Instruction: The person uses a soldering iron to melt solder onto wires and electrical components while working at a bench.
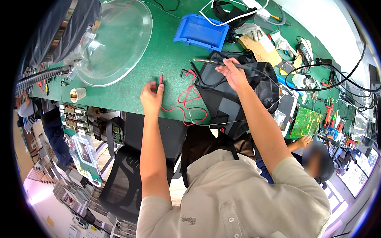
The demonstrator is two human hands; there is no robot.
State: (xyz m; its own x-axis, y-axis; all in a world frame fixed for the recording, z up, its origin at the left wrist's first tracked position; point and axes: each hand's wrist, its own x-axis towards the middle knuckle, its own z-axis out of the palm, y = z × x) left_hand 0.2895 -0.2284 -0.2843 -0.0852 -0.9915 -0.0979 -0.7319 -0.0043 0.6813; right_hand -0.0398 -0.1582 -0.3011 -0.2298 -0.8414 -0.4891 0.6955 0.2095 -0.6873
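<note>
Left hand (151, 95) pinching red probe (161, 79), right hand (233, 73) curled around what seems a soldering iron (210, 61)

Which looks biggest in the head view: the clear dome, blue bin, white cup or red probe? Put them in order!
Largest to smallest:
1. Clear dome
2. Blue bin
3. White cup
4. Red probe, held in the left hand
The dome may be nearer the camera, making it look bigger.

Red cable (183, 102), blue tray (203, 31) on green bench (168, 47)
</note>
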